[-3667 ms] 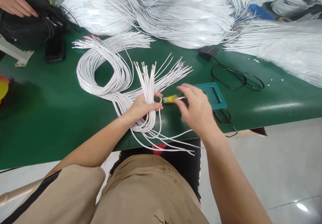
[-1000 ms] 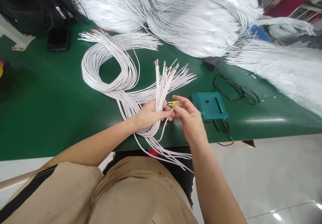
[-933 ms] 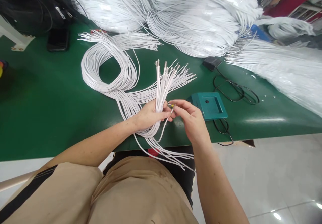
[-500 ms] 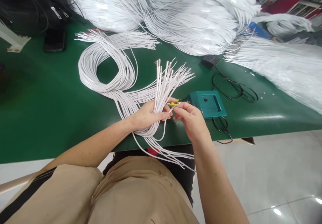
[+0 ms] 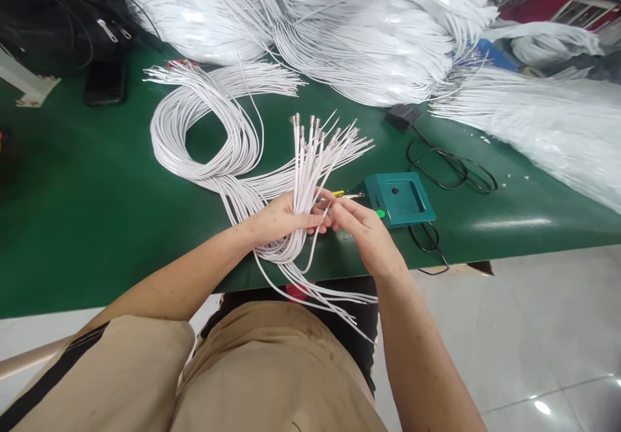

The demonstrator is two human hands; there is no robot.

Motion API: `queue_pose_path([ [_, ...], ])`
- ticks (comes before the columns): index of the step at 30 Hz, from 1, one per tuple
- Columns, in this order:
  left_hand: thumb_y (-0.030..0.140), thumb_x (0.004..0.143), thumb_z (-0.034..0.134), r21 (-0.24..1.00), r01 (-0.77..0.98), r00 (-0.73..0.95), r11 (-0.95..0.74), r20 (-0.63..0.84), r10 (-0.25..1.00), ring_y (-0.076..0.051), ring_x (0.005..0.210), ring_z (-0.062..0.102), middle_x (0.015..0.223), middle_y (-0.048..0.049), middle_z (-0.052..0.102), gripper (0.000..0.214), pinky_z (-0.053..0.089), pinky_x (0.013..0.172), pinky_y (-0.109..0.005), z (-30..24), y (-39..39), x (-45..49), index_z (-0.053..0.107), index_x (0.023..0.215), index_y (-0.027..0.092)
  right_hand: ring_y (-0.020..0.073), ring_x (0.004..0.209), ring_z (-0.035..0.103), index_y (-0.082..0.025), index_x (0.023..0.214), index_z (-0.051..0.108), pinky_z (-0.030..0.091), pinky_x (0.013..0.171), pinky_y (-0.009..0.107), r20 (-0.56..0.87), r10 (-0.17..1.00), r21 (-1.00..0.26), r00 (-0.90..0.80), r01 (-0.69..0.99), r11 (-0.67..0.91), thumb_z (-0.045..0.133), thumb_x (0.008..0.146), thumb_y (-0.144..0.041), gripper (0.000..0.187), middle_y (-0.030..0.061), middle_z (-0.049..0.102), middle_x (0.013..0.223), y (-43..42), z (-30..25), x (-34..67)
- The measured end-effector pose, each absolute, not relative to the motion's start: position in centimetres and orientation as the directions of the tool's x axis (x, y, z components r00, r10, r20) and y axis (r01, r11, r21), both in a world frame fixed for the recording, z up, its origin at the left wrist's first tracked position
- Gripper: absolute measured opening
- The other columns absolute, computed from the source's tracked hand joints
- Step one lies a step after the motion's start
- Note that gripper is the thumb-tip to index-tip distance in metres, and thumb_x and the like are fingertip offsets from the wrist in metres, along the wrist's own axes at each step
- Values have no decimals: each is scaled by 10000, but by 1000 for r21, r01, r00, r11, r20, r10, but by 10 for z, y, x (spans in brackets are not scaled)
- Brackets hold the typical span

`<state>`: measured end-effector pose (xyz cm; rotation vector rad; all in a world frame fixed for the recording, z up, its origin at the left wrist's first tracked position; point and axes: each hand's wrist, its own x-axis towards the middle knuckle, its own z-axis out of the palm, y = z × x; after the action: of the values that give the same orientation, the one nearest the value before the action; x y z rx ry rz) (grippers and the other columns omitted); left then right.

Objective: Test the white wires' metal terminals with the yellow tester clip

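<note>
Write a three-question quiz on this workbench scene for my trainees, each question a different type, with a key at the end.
1. True or false: the person's left hand holds a bundle of white wires.

2. Multiple choice: what colour is the box nearest the right hand?
A. Orange
B. Blue-green
C. White

3. Fill in the blank: on the person's left, beside the black bag, lies a flat, dark ____.

Key:
1. True
2. B
3. Phone
</note>
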<state>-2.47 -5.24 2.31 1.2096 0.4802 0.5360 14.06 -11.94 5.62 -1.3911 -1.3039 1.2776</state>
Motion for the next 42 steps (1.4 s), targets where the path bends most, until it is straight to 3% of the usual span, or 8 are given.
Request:
queue_pose_path([
  [5,253,802,672,973,-71,757,218,-90,647,-127,706,628,743,-11,636,401,483,641,-238,22,-52,-25,556,1174,160,178,762,625,-177,822,690,475,727,309,-183,980,-958,83,209,-197,711,751,-411,245,25,699,798,-116,58,140],
  [9,210,776,680,960,-67,733,271,-137,666,-131,721,652,766,3,619,405,501,666,-250,22,-52,-25,564,1161,166,165,726,591,-188,772,668,444,696,298,-8,995,-862,95,504,-56,582,849,-274,144,28,680,775,-113,51,142],
  [13,187,751,702,927,-95,714,363,-191,674,-118,689,641,741,5,620,426,486,669,-245,21,-50,-25,573,1155,141,200,793,535,-191,818,627,397,727,327,284,950,-410,-130,879,243,420,935,-221,240,81,636,837,-113,42,143],
  [15,167,734,716,902,-117,695,415,-224,683,-107,662,632,721,10,613,439,482,670,-243,19,-49,-24,574,1148,125,218,805,510,-184,828,618,377,743,345,302,917,-193,-261,925,327,383,949,-219,267,100,623,847,-111,39,145],
  [17,162,735,717,896,-115,674,428,-246,697,-107,661,640,716,11,612,436,481,669,-239,17,-48,-23,576,1145,124,222,811,508,-181,854,617,368,746,345,278,910,-114,-309,930,350,387,952,-224,254,96,628,859,-107,39,151],
  [21,197,744,723,919,-94,628,384,-244,739,-136,700,677,759,-6,634,434,488,641,-233,14,-47,-20,577,1149,139,243,898,542,-157,1004,616,360,760,346,248,945,-117,-215,961,249,452,923,-209,191,106,666,972,-94,43,170],
  [27,234,726,743,944,-24,561,328,-259,786,-154,724,687,791,-31,670,427,499,622,-234,11,-43,-16,584,1111,140,232,840,567,-173,847,619,337,772,348,72,956,-103,-284,951,291,527,851,-142,97,79,691,851,-79,44,188],
  [42,218,694,705,951,235,436,199,-287,853,-140,615,627,747,-39,715,413,504,659,-290,4,-39,-7,578,1081,148,220,759,494,-191,725,610,305,665,327,126,973,-141,-192,968,210,536,790,-81,148,67,546,686,-71,38,189],
])
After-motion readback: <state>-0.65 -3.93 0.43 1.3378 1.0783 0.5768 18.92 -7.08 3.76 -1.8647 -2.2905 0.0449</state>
